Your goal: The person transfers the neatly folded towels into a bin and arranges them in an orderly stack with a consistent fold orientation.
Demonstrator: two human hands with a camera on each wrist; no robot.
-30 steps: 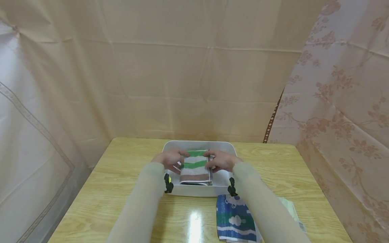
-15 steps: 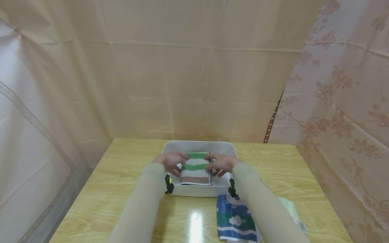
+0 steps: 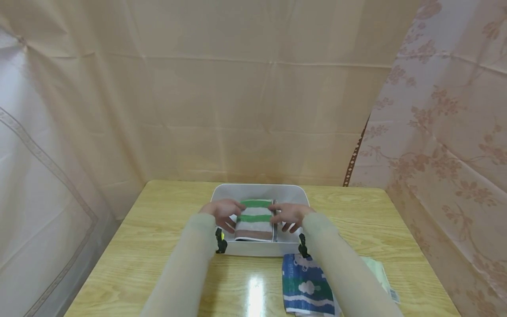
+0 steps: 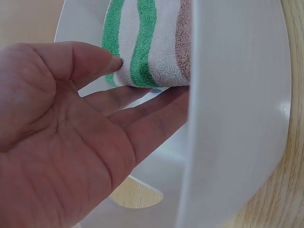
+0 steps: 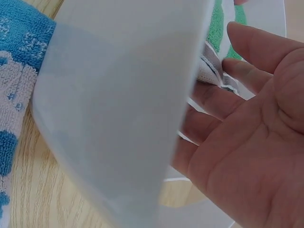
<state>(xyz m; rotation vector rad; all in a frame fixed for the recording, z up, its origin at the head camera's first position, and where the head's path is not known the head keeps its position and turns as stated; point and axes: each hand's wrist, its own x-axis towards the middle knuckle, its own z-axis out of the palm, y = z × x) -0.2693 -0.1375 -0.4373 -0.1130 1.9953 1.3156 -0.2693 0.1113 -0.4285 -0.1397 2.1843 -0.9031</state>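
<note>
A folded towel [image 3: 253, 224] with green, white and brown stripes lies in a white plastic basket [image 3: 259, 250]. Beside its left edge is my left hand [image 3: 225, 212], fingers extended; in the left wrist view the thumb tip [image 4: 114, 64] meets the towel's edge. My right hand [image 3: 291, 215] is at the opposite edge with its fingers loosely spread. In the right wrist view those fingers reach the grey-trimmed border [image 5: 211, 64], and the basket's near wall hides part of them.
A blue and green towel with a cloud pattern [image 3: 306, 286] lies in front of the basket, partly under the right sleeve. A pale green cloth [image 3: 376, 270] is farther right. The wooden table [image 3: 158, 229] ends at a beige curtain [image 3: 237, 110].
The striped towel has settled lower and flatter in the basket. My right fingers have loosened and drawn slightly away to the right; the left hand has opened a little and stays at the edge.
</note>
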